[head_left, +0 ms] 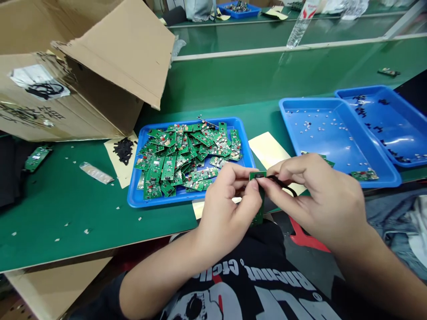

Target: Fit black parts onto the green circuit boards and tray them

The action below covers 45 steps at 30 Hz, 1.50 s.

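Note:
My left hand (228,206) holds a small green circuit board (257,200) upright by its edges, and my fingers hide much of it. My right hand (315,200) pinches a thin black cable (283,184) and presses its end against a small black part on the board's upper end. Just left of my hands lies a blue plastic tray (187,201), heaped with several green circuit boards (187,162). Neither hand touches this tray.
Two blue trays (333,133) of small parts stand to the right. Black scraps lie on yellow paper (123,153). A large open cardboard box (83,75) leans at the left. Small white bits dot the green bench (66,209).

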Motion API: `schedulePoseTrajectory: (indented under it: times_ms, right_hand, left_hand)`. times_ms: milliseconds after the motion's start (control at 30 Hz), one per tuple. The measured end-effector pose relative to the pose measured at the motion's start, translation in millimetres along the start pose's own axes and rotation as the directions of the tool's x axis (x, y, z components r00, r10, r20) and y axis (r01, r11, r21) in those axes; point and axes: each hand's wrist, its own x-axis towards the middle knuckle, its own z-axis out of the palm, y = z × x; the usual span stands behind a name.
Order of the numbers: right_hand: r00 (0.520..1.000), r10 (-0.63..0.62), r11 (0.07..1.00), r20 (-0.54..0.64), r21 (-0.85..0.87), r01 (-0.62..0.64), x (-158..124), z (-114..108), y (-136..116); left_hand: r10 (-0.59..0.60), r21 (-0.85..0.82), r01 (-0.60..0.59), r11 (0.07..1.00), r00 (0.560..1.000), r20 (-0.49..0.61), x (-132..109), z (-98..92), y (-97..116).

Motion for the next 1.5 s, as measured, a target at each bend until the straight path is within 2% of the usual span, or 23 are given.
schedulePoseTrajectory:
  times_ms: [233,333,433,500,633,767,867,967,1067,1100,1133,1167,1200,1233,1267,1300,1333,1400,1433,1500]
  right_hand:
    - [0.996,0.008,0.999,-0.093,-0.042,-0.012,3.2,-4.8,-7.5]
    - [0.997,-0.021,1.0,-0.076,-0.019,0.019,5.1,-7.2,-4.5]
    - [0.997,-0.083,0.995,0.001,0.058,0.083,5.3,-10.3,-0.5]
    - [0.997,-0.068,0.994,0.021,0.084,0.066,5.1,-12.5,1.7]
    - [0.993,-0.111,0.99,0.04,0.091,0.107,7.0,-17.0,5.1]
    - [0.974,-0.22,0.97,0.047,0.117,0.213,14.4,-22.0,7.1]
    - [0.949,-0.286,0.936,0.133,0.249,0.248,19.6,-24.4,8.6]
    - [0.927,-0.312,0.887,0.209,0.414,0.206,20.7,-23.0,10.0]
    - [0.935,-0.273,0.856,0.226,0.5,0.129,19.4,-19.6,10.2]
    - [0.943,-0.249,0.857,0.222,0.504,0.108,19.0,-18.9,10.0]
    - [0.952,-0.215,0.865,0.217,0.495,0.083,18.7,-18.5,9.7]
    - [0.962,-0.175,0.877,0.209,0.477,0.056,18.3,-18.3,9.4]
    - [0.972,-0.124,0.893,0.197,0.45,0.022,17.9,-18.2,9.0]
    - [0.981,-0.065,0.908,0.183,0.419,-0.018,17.2,-18.1,8.6]
    - [0.985,-0.001,0.917,0.171,0.394,-0.067,16.3,-17.6,8.1]
    - [0.986,0.057,0.917,0.16,0.381,-0.115,15.3,-16.6,7.3]
    - [0.982,0.105,0.91,0.155,0.383,-0.157,14.1,-15.1,6.3]
    - [0.973,0.167,0.887,0.16,0.406,-0.219,11.9,-10.8,3.4]
    - [0.969,0.186,0.876,0.163,0.419,-0.239,11.0,-8.5,1.6]
    - [0.962,0.214,0.854,0.169,0.445,-0.268,10.0,-4.6,-2.1]
  left_hand:
    - [-0.013,-0.073,0.016,0.997,0.999,0.036,3.3,-2.2,0.2]
    - [-0.054,-0.076,0.057,0.995,0.998,0.039,4.3,-5.7,2.5]
    - [-0.047,-0.026,0.048,0.998,0.997,0.055,5.5,-10.2,4.5]
    - [-0.013,0.023,0.011,1.0,0.998,0.062,6.2,-13.5,4.9]
    - [0.049,0.211,-0.078,0.974,0.989,0.139,8.4,-21.8,7.6]
    - [0.009,0.278,-0.104,0.955,0.946,0.325,12.1,-32.2,18.5]
    - [-0.097,0.217,0.005,0.976,0.906,0.413,15.2,-38.1,27.3]
    - [-0.206,0.123,0.167,0.978,0.859,0.469,22.0,-41.4,30.8]
    - [-0.219,0.141,0.169,0.975,0.813,0.54,34.3,-44.9,27.3]
    - [-0.195,0.165,0.126,0.978,0.825,0.53,38.4,-46.7,24.7]
    - [-0.138,0.195,0.049,0.98,0.868,0.477,41.5,-48.8,21.7]
    - [-0.036,0.243,-0.062,0.968,0.925,0.378,43.2,-51.1,18.2]
    - [0.117,0.312,-0.192,0.931,0.963,0.244,42.9,-53.3,14.6]
    - [0.296,0.4,-0.313,0.861,0.949,0.104,40.5,-55.0,10.9]
    - [0.47,0.499,-0.406,0.765,0.883,-0.002,36.0,-55.7,7.3]
    - [0.604,0.582,-0.471,0.663,0.796,-0.043,29.9,-55.2,3.8]
    - [0.687,0.637,-0.518,0.571,0.727,-0.024,22.8,-53.4,0.5]
    - [0.747,0.68,-0.606,0.413,0.653,0.128,8.9,-46.2,-5.4]
    - [0.742,0.676,-0.636,0.372,0.641,0.195,3.5,-41.7,-7.9]
    - [0.724,0.648,-0.665,0.371,0.644,0.247,-2.0,-33.5,-11.5]
